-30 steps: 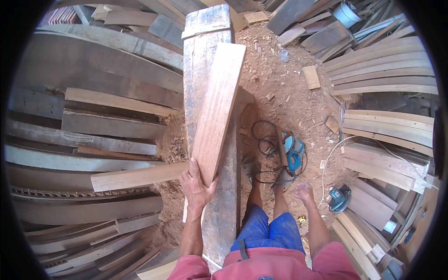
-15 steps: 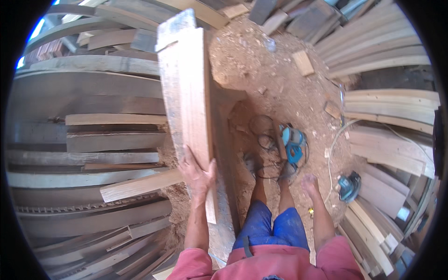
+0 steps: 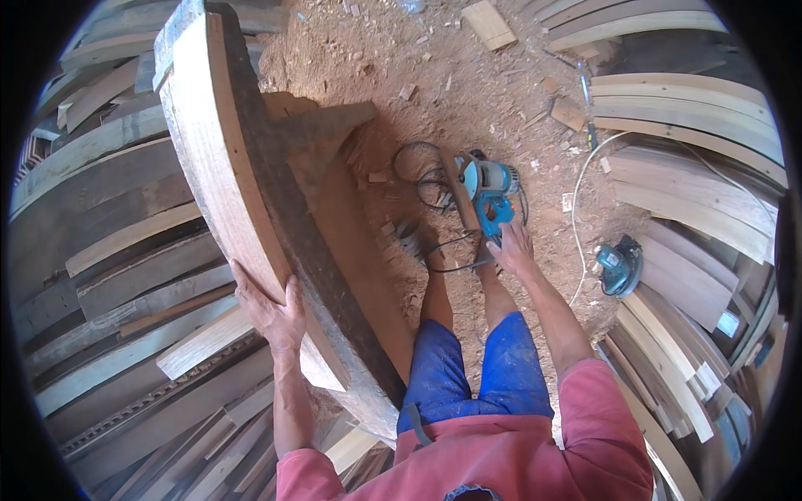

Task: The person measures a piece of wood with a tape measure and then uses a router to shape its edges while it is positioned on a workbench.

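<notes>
A long, pale wooden board [image 3: 242,175] lies along the top of a dark, heavy timber beam [image 3: 288,209] at my left. My left hand [image 3: 274,311] is closed across the board near its lower end, thumb on the right edge and fingers over the left. On the sawdust by my feet rests a teal circular saw [image 3: 494,199] with a silver motor housing. At its handle is my right hand [image 3: 513,249], fingers curled around the near end and partly hidden. A black cord [image 3: 422,179] loops beside the saw.
Stacked boards [image 3: 125,242] fill the left side, and more planks [image 3: 685,192] are piled at the right. Another teal and black power tool [image 3: 620,265] sits near the right pile. A pale cable [image 3: 576,217] curves over the sawdust-covered floor [image 3: 401,58]. Wood offcuts [image 3: 489,25] lie scattered.
My right hand has moved forward and left, down to the saw's handle. My left hand stays on the board. The view has shifted, so the board and beam now appear farther left and tilted.
</notes>
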The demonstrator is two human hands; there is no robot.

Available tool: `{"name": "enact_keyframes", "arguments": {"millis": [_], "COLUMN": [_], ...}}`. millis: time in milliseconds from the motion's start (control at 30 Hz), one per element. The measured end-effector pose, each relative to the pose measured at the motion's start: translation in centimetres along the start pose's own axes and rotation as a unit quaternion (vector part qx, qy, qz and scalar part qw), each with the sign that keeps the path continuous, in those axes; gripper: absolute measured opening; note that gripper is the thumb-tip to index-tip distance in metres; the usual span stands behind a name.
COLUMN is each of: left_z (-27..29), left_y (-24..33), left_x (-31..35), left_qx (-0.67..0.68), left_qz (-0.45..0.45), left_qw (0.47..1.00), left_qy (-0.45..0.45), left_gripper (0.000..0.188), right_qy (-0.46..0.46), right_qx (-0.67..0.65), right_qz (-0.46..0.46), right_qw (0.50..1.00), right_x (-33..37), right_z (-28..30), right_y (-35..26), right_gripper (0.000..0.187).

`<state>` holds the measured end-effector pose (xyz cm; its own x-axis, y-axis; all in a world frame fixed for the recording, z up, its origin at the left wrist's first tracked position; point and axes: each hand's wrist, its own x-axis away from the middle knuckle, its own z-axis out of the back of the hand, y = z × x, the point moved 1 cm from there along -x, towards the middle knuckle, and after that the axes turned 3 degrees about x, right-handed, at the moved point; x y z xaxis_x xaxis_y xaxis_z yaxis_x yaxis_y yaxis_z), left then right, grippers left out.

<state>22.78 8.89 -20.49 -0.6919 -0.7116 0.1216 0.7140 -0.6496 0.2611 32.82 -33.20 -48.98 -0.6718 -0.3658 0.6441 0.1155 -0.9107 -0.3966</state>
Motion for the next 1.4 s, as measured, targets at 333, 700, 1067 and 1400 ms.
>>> {"name": "enact_keyframes", "arguments": {"millis": [333, 700, 1067, 1400], "left_z": [-0.2, 0.4, 0.4, 1.6], "left_y": [-1.8, -0.6, -1.2, -1.7], "left_x": [0.0, 0.3, 0.4, 2.6], "left_qx": [-0.039, -0.031, -0.041, 0.029], "left_qz": [-0.040, -0.013, 0.027, -0.007], "left_qw": [0.998, 0.999, 0.998, 0.999], "left_qy": [-0.001, 0.023, 0.024, 0.031], "left_gripper": [0.113, 0.114, 0.113, 0.076], "right_qy": [-0.086, -0.045, 0.139, 0.338], "right_qx": [0.157, -0.015, -0.382, -0.572], "right_qz": [-0.022, -0.083, -0.196, -0.069], "right_qw": [0.984, 0.995, 0.892, 0.744], "right_x": [-6.7, 1.0, 19.2, 32.7], "right_z": [-1.0, 5.5, 5.8, 11.2], "right_y": [-2.4, -0.2, -0.5, -10.9], "right_gripper": [0.051, 0.040, 0.030, 0.038]}}
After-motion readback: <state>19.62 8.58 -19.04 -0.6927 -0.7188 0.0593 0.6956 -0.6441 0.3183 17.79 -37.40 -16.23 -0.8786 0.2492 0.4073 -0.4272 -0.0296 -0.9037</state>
